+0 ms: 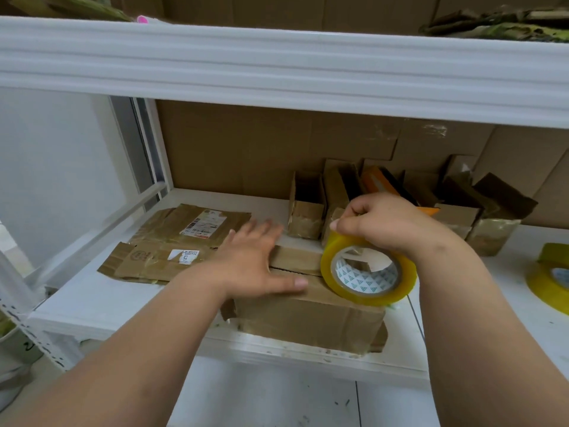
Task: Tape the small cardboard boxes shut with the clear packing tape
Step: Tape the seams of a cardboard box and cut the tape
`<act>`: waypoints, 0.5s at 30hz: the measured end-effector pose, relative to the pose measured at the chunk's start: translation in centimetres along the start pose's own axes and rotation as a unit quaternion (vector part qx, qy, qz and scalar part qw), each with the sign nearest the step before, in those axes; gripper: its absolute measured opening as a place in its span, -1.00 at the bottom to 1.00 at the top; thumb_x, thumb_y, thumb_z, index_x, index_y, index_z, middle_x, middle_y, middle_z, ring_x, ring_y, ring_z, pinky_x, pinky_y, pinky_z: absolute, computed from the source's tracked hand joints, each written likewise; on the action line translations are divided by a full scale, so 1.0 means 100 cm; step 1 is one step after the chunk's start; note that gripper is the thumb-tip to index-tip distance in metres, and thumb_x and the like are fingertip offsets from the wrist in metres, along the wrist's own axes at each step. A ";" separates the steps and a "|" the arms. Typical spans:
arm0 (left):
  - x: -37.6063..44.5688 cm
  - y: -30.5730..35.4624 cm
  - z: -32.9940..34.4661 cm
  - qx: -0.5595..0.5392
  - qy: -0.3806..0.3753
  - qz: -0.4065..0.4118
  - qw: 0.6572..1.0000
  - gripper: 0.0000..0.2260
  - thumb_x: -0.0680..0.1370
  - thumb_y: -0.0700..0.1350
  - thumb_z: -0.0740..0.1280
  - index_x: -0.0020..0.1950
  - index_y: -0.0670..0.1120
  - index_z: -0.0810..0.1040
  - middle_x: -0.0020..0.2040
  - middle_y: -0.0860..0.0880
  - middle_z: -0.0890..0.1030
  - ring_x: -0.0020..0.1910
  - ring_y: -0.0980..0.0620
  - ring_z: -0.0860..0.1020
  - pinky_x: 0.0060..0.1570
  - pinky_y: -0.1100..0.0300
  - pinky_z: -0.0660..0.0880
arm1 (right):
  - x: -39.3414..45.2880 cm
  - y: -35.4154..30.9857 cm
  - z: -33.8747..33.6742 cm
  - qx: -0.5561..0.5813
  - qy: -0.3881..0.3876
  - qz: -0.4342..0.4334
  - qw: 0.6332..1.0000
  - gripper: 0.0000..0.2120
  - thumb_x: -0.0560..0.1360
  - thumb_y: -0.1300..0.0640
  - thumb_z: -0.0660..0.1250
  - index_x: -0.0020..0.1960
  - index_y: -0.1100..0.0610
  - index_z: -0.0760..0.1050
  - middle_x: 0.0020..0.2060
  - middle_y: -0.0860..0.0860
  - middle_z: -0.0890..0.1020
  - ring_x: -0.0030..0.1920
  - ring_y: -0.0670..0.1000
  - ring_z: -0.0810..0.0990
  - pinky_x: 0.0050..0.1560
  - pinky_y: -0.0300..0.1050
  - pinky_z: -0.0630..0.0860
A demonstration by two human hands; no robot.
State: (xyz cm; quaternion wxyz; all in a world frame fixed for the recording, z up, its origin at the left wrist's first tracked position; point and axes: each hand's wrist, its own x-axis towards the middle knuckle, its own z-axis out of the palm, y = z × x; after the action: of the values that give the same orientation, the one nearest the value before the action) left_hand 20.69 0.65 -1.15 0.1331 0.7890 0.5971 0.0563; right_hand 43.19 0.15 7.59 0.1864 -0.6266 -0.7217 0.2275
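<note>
- The left hand [255,260] is lying flat, fingers straight, pressing down on the top flaps of the small cardboard box [311,315] that is sitting at the front edge of the white shelf [92,300].
- The right hand [391,223] is gripping the roll of clear packing tape [368,272], fingers curled over its upper rim, and is holding it upright on the right end of the box top.
- The seam between the two flaps is showing as a dark line running from under the left hand toward the roll; no strip of tape can be made out along it, so this box appears to be at the very start of sealing. Whether the tape's free end is already stuck down is not visible.
- Judging from this, what is left for this box is drawing the tape along the seam, pressing it down and cutting it.
- Behind, a row of open small boxes [308,208] is standing against the cardboard back wall, flaps up, apparently waiting to be closed and taped.
- To the left, flattened cartons [172,245] with shipping labels are lying on the shelf.
- A second tape roll [551,278] is lying at the right edge of view.
</note>
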 end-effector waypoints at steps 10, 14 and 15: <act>0.004 0.008 0.026 0.046 -0.072 -0.044 0.995 0.05 0.37 0.54 0.13 0.60 0.03 -0.30 0.59 0.09 -0.32 0.54 0.03 -0.39 0.53 0.00 -0.19 | 0.001 0.081 -0.003 0.379 -0.139 -0.044 0.914 -0.42 0.18 -0.25 0.54 0.00 0.17 0.69 -0.18 0.23 0.69 -0.13 0.15 0.68 0.09 0.10 0.61; 0.005 0.012 0.023 0.100 -0.088 -0.059 0.989 -0.02 0.44 0.53 0.08 0.58 0.04 -0.35 0.58 0.06 -0.35 0.54 0.02 -0.39 0.54 -0.06 -0.25 | 0.004 0.100 0.014 0.498 -0.159 -0.078 0.849 -0.21 0.12 -0.22 0.63 0.14 0.29 0.59 -0.20 0.23 0.66 -0.24 0.16 0.65 -0.13 0.01 0.64; 0.006 0.016 0.023 0.110 -0.091 -0.068 0.987 -0.03 0.45 0.51 0.08 0.58 0.05 -0.35 0.59 0.06 -0.35 0.54 0.01 -0.38 0.53 -0.08 -0.27 | 0.005 0.100 0.016 0.513 -0.153 -0.084 0.840 -0.23 0.14 -0.19 0.64 0.15 0.29 0.58 -0.18 0.22 0.67 -0.28 0.13 0.64 -0.18 -0.02 0.64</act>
State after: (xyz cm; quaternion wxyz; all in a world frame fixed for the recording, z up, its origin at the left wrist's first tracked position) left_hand 22.91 0.47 -2.92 0.1023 0.7582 0.6375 -0.0908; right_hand 50.44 1.62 0.59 0.3869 -0.3349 -0.5710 0.6420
